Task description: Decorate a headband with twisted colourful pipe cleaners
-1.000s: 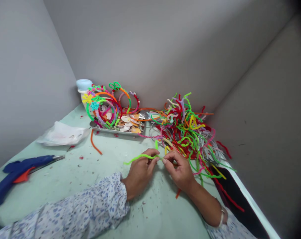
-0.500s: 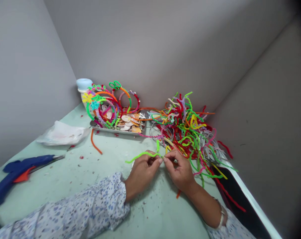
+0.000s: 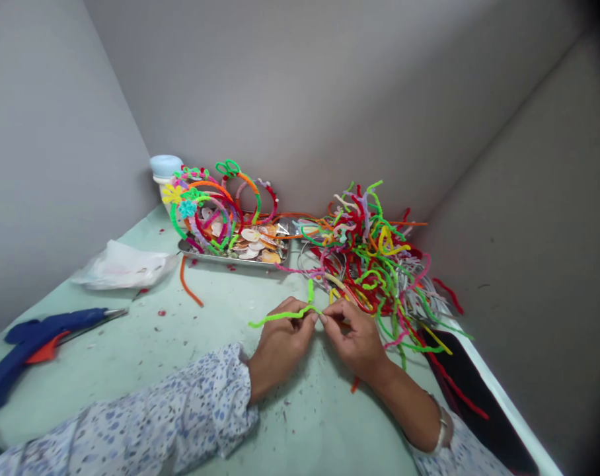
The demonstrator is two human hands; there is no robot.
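Observation:
Over the front middle of the table, my left hand (image 3: 286,334) pinches a lime green pipe cleaner (image 3: 279,317) between thumb and fingers. One long end sticks out to the left across the knuckles, and a short piece stands up above the fingertips. My right hand (image 3: 352,334) meets it from the right, thumb and forefinger pinched at the other end of the same pipe cleaner, fingertips almost touching the left ones. The exact spot where both grip is mostly covered by the fingers.
A tangled heap of coloured pipe cleaners (image 3: 379,264) lies right of the hands. Behind stands a metal tray (image 3: 230,262) with shells and pipe-cleaner hoops (image 3: 215,188), beside a blue-lidded container (image 3: 166,166). At left are a plastic bag (image 3: 126,266) and a blue glue gun (image 3: 47,327).
The upright short piece and the fingertips have shifted slightly left. Both hands keep their pinch on the pipe cleaner.

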